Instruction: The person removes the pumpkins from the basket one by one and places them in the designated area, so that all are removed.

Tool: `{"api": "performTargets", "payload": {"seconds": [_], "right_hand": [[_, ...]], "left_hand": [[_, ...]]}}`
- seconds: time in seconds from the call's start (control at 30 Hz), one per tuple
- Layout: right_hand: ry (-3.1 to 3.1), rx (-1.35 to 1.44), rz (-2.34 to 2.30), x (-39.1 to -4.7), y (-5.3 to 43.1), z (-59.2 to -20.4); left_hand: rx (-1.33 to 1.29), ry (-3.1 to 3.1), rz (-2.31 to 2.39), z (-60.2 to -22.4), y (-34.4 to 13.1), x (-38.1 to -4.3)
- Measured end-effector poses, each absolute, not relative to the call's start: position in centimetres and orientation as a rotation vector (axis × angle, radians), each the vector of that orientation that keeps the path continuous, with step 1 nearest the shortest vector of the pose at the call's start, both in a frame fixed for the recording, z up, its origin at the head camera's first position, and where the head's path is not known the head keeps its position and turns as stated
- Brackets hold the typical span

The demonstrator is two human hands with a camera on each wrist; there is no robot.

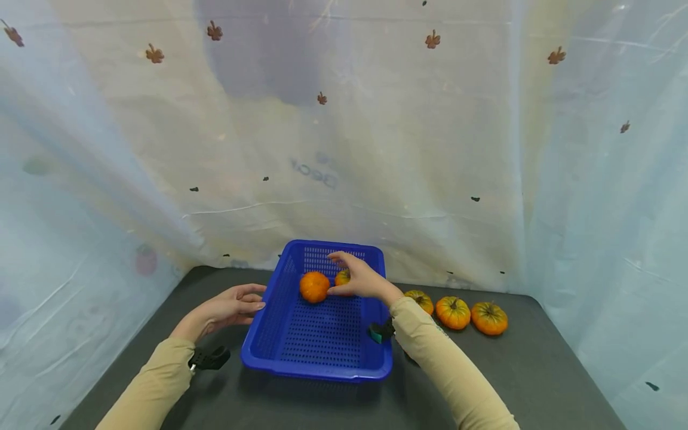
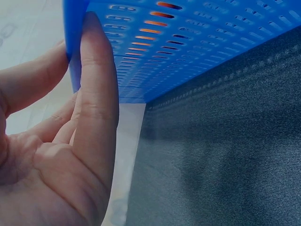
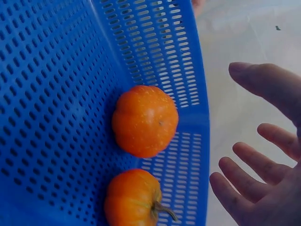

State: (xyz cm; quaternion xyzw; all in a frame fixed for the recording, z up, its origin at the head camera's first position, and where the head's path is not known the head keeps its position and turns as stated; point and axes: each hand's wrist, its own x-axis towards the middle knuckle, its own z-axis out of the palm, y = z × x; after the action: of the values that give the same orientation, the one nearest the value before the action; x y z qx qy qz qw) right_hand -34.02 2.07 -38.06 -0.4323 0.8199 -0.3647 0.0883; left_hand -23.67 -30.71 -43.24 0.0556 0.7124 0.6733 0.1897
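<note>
A blue plastic basket (image 1: 322,369) with slotted walls stands on the dark table. At its left side, my left hand (image 1: 228,307) holds the rim; in the left wrist view the basket's rim (image 2: 75,28) sits between thumb and fingers. Inside, near the far end, lie a round orange pumpkin (image 1: 314,287) and a second small pumpkin (image 1: 342,278), partly covered by my right hand (image 1: 357,278). That hand is above the basket, fingers spread and curved, holding nothing. In the right wrist view, the stemmed pumpkin (image 3: 133,200) lies beside the smoother pumpkin (image 3: 145,121).
Right of the basket, three orange pumpkins sit in a row: one partly behind the right sleeve (image 1: 419,300), a middle pumpkin (image 1: 453,313) and an outer pumpkin (image 1: 489,318). A translucent plastic sheet (image 1: 376,149) hangs behind the dark table (image 1: 537,370) and at its sides.
</note>
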Motion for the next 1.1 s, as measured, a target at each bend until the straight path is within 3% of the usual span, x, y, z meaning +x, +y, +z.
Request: {"api": "performTargets", "payload": {"seconds": [1.1], "right_hand": [[2.423,-1.044,-1.067,-36.3,-3.2,-41.9]], "left_hand": [[0.216,1.974,1.895,-43.0,-30.9,-23.6]]}}
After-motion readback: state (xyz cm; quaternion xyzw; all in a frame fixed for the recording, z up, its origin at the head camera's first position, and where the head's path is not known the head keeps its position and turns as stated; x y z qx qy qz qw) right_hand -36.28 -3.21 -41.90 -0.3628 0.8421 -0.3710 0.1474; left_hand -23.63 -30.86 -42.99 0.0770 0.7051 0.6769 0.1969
